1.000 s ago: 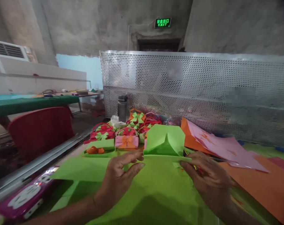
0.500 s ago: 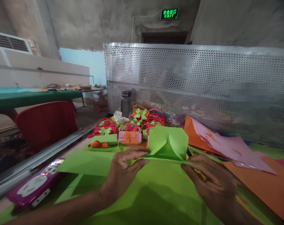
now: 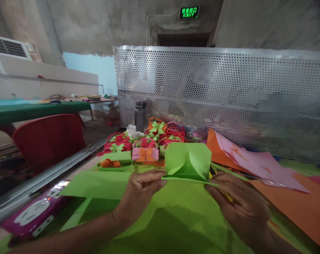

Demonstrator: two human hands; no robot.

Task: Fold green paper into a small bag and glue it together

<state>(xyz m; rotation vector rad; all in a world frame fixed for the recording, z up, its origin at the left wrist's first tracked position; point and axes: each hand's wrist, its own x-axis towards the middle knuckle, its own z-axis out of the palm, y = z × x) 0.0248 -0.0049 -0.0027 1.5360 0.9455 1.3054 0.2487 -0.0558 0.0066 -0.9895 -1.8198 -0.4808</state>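
A folded green paper piece [image 3: 188, 161] stands upright in front of me, held at its two lower corners. My left hand [image 3: 140, 192] pinches its left corner between thumb and fingers. Its right corner is pinched by my right hand [image 3: 240, 208]. Under both hands lies a large green paper sheet [image 3: 173, 218] on the table. Just behind the folded piece sit several small paper baskets [image 3: 145, 146] in red, pink, green and orange with bows.
Pink paper [image 3: 257, 162] and orange paper [image 3: 300, 204] lie at the right. A purple pencil case [image 3: 34, 215] rests at the left edge. A grey bottle [image 3: 140, 115] stands by a perforated metal screen [image 3: 228, 95]. A red chair [image 3: 47, 141] is at the left.
The view shifted slightly. My left thumb and fingers have closed tighter on the folded piece's left corner. The folded piece stays in about the same place.
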